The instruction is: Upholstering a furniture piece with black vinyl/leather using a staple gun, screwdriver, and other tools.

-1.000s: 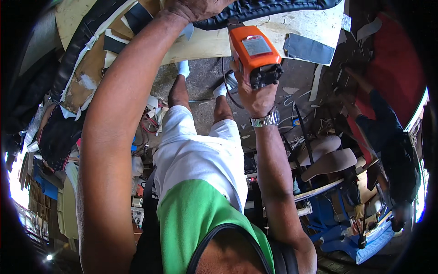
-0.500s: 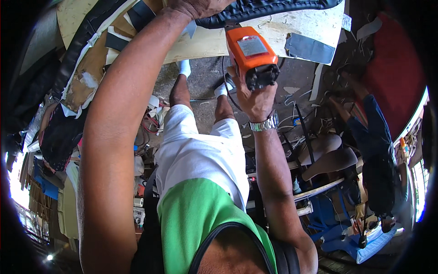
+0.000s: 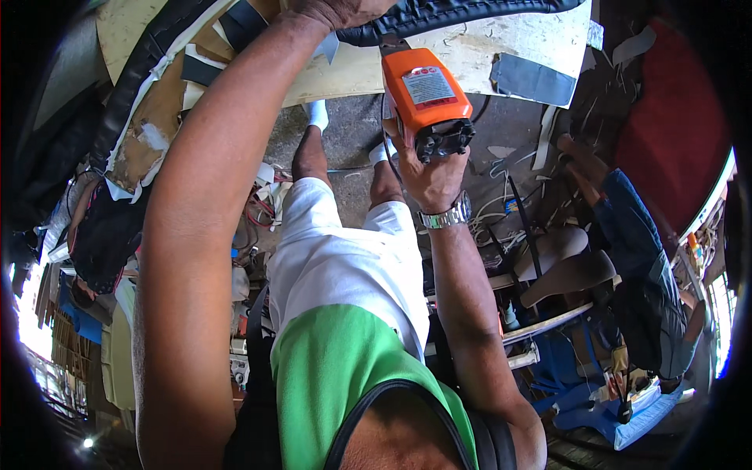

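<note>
My right hand (image 3: 432, 176) is closed around the handle of an orange staple gun (image 3: 427, 86), which has a label on its top and a black rear end. Its metal nose meets the edge of a black padded, upholstered piece (image 3: 462, 22) on the light wooden work table (image 3: 345, 78). At the upper edge of the picture my left hand (image 3: 345, 11) lies at the black cover's side. The picture's edge cuts off its fingers, so their grip cannot be made out.
A dark flat scrap (image 3: 533, 80) rests on the table's right corner. Another padded piece with black trim (image 3: 133, 94) is at the left. Cords and scraps litter the floor (image 3: 352, 125). One person (image 3: 634, 227) bends near a red panel (image 3: 674, 125) at right; another (image 3: 102, 235) is at left.
The staple gun and my right hand have shifted slightly left and toward me. My left hand stays in place. The person at the right has changed posture, with arms moved.
</note>
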Demonstrator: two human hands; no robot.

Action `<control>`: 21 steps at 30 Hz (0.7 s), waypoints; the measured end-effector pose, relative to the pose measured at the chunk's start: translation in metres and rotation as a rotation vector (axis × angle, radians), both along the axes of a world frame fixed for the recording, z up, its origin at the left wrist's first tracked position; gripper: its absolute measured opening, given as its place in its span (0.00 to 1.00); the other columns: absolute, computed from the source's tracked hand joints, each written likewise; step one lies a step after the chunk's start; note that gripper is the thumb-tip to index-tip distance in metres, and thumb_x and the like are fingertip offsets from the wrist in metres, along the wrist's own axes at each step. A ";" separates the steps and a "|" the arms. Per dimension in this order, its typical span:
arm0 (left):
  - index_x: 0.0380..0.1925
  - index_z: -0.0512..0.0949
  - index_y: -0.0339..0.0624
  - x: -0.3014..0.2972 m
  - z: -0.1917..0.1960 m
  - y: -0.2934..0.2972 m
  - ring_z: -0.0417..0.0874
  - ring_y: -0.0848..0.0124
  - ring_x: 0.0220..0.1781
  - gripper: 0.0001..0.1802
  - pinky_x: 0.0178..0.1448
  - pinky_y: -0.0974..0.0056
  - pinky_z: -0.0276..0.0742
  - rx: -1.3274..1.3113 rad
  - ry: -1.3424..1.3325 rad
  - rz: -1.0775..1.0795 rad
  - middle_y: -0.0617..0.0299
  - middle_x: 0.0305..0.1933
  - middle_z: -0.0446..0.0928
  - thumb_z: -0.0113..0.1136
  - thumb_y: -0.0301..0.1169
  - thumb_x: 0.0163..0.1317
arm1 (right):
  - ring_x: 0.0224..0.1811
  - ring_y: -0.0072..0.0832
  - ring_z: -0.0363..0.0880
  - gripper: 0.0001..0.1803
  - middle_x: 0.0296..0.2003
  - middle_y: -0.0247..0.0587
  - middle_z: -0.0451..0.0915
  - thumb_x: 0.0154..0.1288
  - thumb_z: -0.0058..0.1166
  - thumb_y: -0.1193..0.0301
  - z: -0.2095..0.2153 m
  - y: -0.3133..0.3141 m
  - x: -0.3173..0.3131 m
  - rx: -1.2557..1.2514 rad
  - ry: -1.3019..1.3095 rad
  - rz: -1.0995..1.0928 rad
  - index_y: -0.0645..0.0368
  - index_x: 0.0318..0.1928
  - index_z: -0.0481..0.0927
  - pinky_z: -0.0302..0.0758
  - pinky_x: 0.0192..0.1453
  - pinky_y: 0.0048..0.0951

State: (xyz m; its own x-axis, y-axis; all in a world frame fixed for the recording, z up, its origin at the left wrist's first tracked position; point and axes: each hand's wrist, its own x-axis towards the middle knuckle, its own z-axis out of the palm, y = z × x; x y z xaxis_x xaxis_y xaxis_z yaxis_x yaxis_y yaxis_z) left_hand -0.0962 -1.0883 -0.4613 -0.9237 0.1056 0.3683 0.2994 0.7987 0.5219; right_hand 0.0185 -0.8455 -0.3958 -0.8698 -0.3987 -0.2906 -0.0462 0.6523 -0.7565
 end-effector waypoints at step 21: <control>0.29 0.81 0.41 -0.023 0.015 -0.001 0.79 0.54 0.69 0.11 0.77 0.46 0.65 0.207 0.079 -0.053 0.57 0.60 0.84 0.70 0.36 0.62 | 0.43 0.41 0.90 0.15 0.40 0.44 0.89 0.64 0.69 0.64 0.005 -0.026 0.000 0.008 -0.083 -0.096 0.57 0.47 0.86 0.83 0.45 0.39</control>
State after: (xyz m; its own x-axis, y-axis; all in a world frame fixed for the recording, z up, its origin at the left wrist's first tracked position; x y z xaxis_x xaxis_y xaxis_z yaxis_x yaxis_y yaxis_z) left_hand -0.1188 -1.0891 -0.4466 -0.8861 0.0682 0.4584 0.3850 0.6588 0.6463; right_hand 0.0188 -0.8717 -0.3905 -0.8767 -0.3124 -0.3659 0.0790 0.6566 -0.7501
